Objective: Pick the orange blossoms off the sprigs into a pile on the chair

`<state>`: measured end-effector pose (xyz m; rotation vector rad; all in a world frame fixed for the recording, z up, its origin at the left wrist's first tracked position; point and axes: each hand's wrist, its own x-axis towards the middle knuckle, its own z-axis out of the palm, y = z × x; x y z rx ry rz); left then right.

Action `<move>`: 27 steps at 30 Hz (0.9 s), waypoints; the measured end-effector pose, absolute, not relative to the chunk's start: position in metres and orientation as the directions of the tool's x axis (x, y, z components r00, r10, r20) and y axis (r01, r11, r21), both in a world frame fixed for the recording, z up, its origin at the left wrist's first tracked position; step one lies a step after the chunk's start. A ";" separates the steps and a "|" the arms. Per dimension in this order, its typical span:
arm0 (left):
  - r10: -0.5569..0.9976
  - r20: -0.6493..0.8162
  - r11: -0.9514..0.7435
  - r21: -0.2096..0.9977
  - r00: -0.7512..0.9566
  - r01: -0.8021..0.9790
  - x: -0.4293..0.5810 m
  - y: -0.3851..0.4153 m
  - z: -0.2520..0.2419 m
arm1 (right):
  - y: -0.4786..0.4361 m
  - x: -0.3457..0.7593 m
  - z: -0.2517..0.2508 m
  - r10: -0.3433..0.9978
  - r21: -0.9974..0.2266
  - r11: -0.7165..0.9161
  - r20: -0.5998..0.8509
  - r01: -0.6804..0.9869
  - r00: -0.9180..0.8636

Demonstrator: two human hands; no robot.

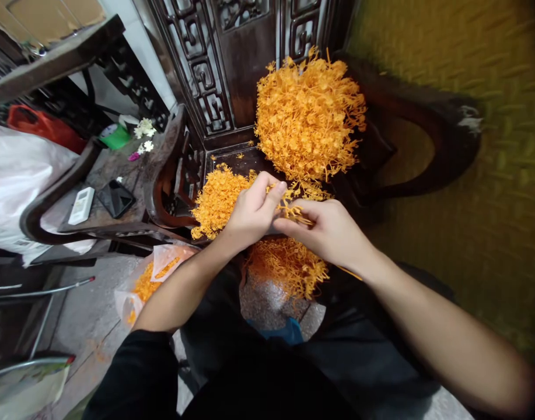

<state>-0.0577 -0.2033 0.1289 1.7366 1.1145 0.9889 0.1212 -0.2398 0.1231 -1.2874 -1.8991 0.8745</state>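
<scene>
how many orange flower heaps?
4: big heap on chair; smaller heap left of it; third below sprig in left hand and right hand; fourth in floor bag. More may hide.

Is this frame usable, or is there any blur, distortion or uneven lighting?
Head view: the left hand and right hand, pinching an orange sprig, are sharp and evenly lit. Head view, right side: the yellow wall is smeared with blur. Head view, lower corner: the right forearm looks soft and stretched by the wide lens.
</scene>
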 end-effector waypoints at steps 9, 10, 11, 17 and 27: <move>0.961 0.188 -0.246 0.914 0.201 0.324 -0.062 -0.199 0.123 | -0.241 0.128 0.128 0.912 -0.924 0.186 0.036 0.333 -0.409; 0.958 0.192 -0.254 0.911 0.212 0.324 -0.063 -0.200 0.124 | -0.241 0.129 0.129 0.916 -0.935 0.173 0.037 0.310 -0.399; 0.954 0.198 -0.267 0.905 0.227 0.331 -0.063 -0.202 0.126 | -0.240 0.128 0.130 0.923 -0.944 0.159 0.039 0.288 -0.383; 0.942 0.169 -0.288 0.850 0.290 0.441 -0.057 -0.212 0.138 | -0.239 0.115 0.125 0.960 -0.934 0.149 0.059 0.324 -0.273; 0.938 0.182 -0.282 0.897 0.296 0.340 -0.051 -0.208 0.135 | -0.248 0.099 0.122 0.926 -0.877 0.377 0.357 0.298 -0.123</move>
